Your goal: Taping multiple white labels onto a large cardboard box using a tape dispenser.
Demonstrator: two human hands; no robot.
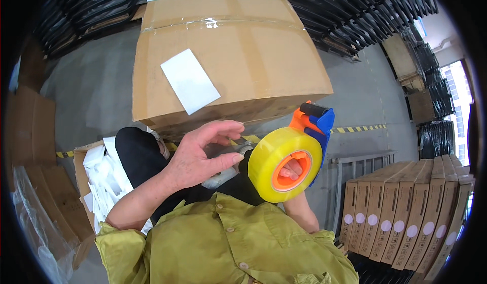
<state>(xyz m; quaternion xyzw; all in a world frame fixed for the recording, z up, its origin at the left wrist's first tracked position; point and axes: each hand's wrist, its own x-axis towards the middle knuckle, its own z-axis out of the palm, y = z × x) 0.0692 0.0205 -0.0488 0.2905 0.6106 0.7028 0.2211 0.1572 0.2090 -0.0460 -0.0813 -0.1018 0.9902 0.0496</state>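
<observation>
Concrete floor (96, 91), sealed cardboard box (228, 55), tape dispenser (294, 154) in right hand (291, 170)

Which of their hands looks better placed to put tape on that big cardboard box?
Probably the right hand: it already grips the tape dispenser with its yellow roll, raised just before the cardboard box. The left hand is open and holds nothing, hovering near the box's lower edge.

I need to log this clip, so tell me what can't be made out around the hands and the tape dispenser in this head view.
- Right hand: only fingertips show through the core of the yellow tape roll; the roll hides its grip on the tape dispenser.
- Left hand: thumb and fingers pinch together; any tape end between them is too thin to see.
- Large carton: its near lower edge sits behind the left hand.
</observation>
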